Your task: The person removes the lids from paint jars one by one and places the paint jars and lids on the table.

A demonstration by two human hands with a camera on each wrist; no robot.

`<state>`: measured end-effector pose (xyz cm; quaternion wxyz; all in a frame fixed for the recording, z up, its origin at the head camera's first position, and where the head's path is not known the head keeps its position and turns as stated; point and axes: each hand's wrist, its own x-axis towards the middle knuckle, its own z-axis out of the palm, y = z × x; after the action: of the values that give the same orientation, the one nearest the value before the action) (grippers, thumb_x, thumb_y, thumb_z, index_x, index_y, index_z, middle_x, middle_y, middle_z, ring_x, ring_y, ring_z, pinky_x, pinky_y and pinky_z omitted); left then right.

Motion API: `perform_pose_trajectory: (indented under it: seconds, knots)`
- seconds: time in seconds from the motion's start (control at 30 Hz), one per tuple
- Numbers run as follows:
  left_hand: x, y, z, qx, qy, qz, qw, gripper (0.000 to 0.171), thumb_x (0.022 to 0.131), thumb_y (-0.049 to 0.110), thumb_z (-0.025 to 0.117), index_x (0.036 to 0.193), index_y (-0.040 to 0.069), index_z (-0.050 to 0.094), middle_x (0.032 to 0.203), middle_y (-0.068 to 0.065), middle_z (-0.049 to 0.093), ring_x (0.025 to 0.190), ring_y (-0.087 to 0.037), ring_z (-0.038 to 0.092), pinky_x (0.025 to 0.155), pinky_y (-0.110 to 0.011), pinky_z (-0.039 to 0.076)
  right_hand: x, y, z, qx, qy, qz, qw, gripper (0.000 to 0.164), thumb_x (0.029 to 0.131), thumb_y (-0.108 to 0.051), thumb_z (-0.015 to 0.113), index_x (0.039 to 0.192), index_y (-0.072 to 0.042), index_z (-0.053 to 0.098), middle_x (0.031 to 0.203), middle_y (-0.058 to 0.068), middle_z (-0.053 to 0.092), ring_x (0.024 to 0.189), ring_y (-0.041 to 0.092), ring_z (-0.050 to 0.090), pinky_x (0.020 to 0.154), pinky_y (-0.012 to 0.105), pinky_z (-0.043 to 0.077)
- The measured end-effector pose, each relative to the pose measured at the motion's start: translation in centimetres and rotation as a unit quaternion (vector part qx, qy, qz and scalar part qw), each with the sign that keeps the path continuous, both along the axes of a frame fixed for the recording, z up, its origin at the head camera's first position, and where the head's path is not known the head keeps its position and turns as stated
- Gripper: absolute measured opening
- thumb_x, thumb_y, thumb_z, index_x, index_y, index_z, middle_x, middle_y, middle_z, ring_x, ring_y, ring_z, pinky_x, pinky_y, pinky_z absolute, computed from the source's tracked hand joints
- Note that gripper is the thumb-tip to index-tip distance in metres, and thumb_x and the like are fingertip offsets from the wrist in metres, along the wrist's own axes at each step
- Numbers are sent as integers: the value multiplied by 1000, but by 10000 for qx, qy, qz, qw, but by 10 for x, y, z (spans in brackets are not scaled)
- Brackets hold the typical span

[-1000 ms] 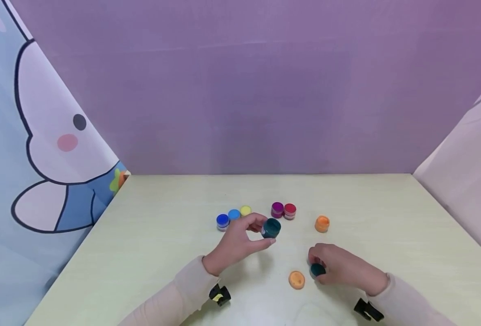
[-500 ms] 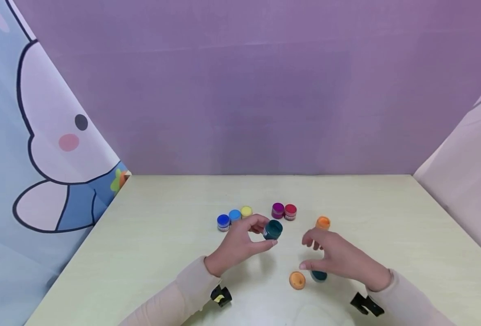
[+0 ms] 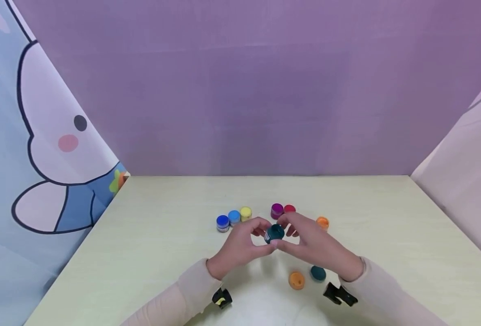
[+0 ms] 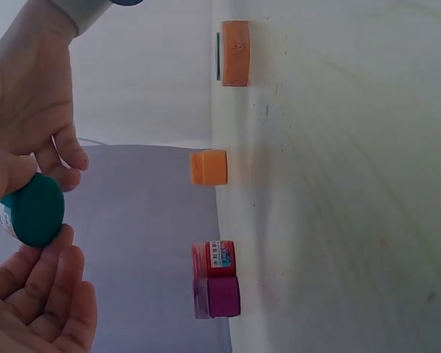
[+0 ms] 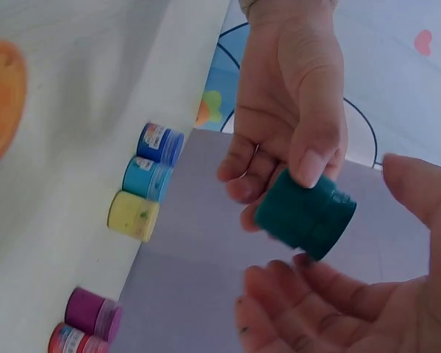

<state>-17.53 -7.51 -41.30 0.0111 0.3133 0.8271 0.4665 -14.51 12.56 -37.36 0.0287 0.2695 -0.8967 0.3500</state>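
My left hand point(image 3: 240, 244) grips a small dark green paint jar point(image 3: 274, 233) between thumb and fingers, holding it above the table. The jar's mouth shows uncovered in the head view. Beside it is my right hand point(image 3: 318, 240), with fingers and thumb spread about the jar. In the right wrist view my right index fingertip is right at the jar's rim, and the thumb point(image 5: 415, 184) stands apart from it. A green lid point(image 3: 318, 273) lies on the table below the right wrist, next to an orange lid point(image 3: 296, 280).
An uncapped orange paint jar point(image 3: 323, 222) stands behind my right hand. Farther back are a purple jar point(image 3: 277, 211) and a red jar point(image 3: 289, 209). Dark blue point(image 3: 222, 223), light blue point(image 3: 234, 218) and yellow point(image 3: 246, 213) jars stand together behind my left hand.
My right hand has let go of the green lid on the table, risen and moved left to the green jar. The left hand has stayed nearly still with the jar.
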Motion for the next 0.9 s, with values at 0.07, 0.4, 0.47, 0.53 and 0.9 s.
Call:
perform_pose_trajectory:
  seconds: [0.07,0.4,0.47,0.53,0.9]
  knots:
    - [0,1,-2,-92,81,-28,9999,32,79,20,76,106,11,62,98,5,66,87,-5,59,84,-36,51,-1,-4,0,66,-199,-31,9998,44,83,-40,70,111,-8,56,98,-4,60,85,16,56,70,25,51]
    - [2,3,-3,-252,128,51,9996,27,78,17,76,99,14,60,90,9,62,84,-5,56,83,-32,50,-4,-12,-2,3,-524,-27,9986,28,84,-28,71,97,-10,54,77,-5,53,67,12,51,54,22,46]
    - [2,3,-4,-309,82,80,9995,27,78,17,76,99,14,59,90,9,61,84,-5,56,83,-33,50,-5,-13,-3,8,-521,-5,9986,28,84,-27,71,96,-9,54,76,-5,52,66,10,50,53,22,46]
    - [3,3,-4,-345,42,95,9994,27,78,17,76,99,14,59,90,9,61,84,-5,56,83,-33,50,-6,-13,-4,24,-506,13,9987,28,83,-27,71,96,-8,54,75,-5,52,65,10,49,53,22,46]
    - [3,3,-6,-260,196,100,9994,26,77,15,76,96,14,58,88,9,61,82,-4,55,81,-33,51,-9,-15,-4,86,-457,36,9989,24,81,-16,73,95,-7,55,76,-5,53,63,9,49,53,21,46]
